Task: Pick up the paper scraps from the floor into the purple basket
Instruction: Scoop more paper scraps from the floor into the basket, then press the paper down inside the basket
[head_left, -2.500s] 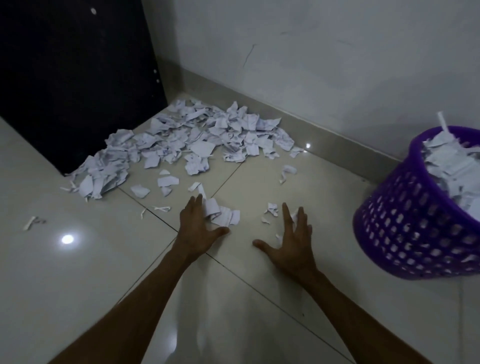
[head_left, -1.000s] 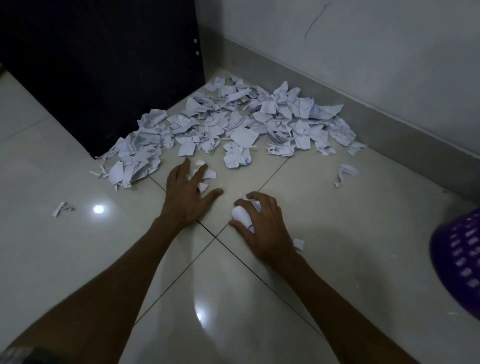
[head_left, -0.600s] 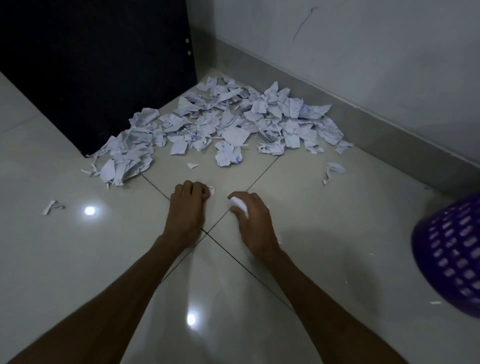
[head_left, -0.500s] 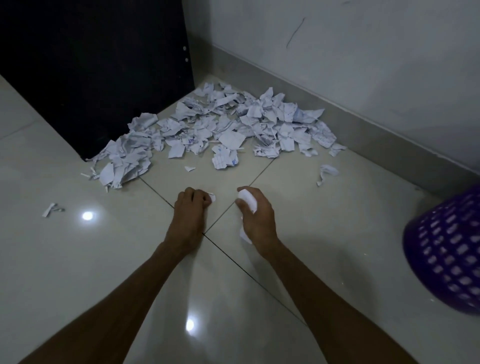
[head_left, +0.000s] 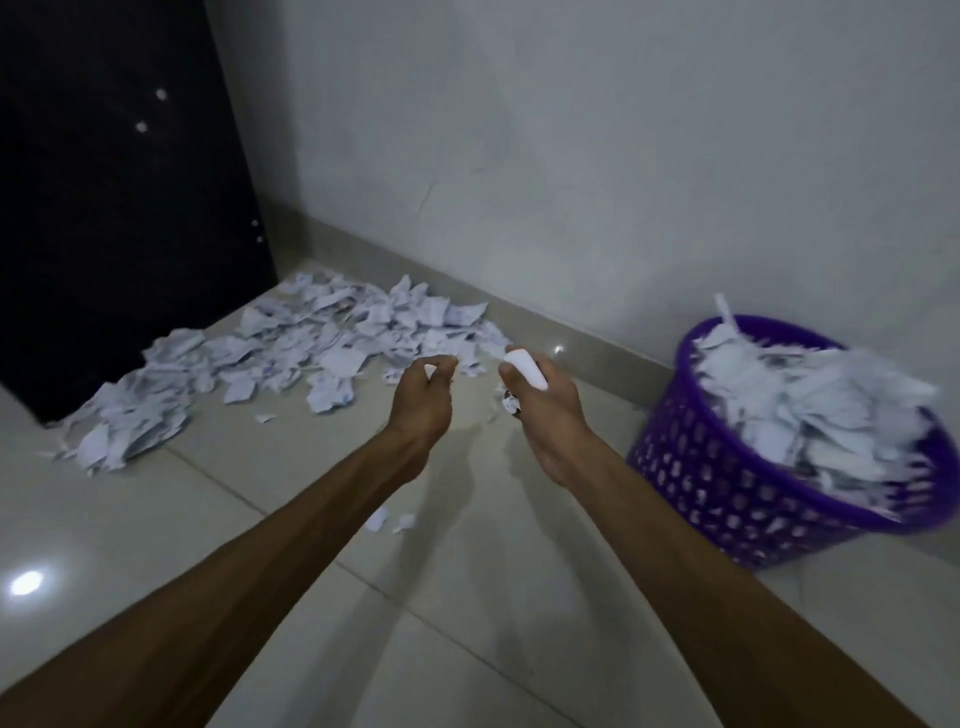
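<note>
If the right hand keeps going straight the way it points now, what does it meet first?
Likely the paper pile by the wall, not the purple basket off to its right; the right hand is raised, so depth is unclear.

bare floor (head_left: 519, 597) open toward purple basket (head_left: 727, 483); scrap pile (head_left: 291, 358), dark cabinet (head_left: 114, 197) block left.

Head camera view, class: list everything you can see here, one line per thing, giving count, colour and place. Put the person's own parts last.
Paper scrap pile: one large heap, white, on the floor against the dark panel and wall.
Loose scraps: a few, white, on the floor under the forearms.
Purple basket: one, purple, right by the wall, heaped with white scraps.
Dark panel: one, black, upper left.
Wall: one, pale grey, behind.
Tiled floor: pale, glossy.
Left hand: closed on small scraps, raised.
Right hand: closed on white scraps, raised.
</note>
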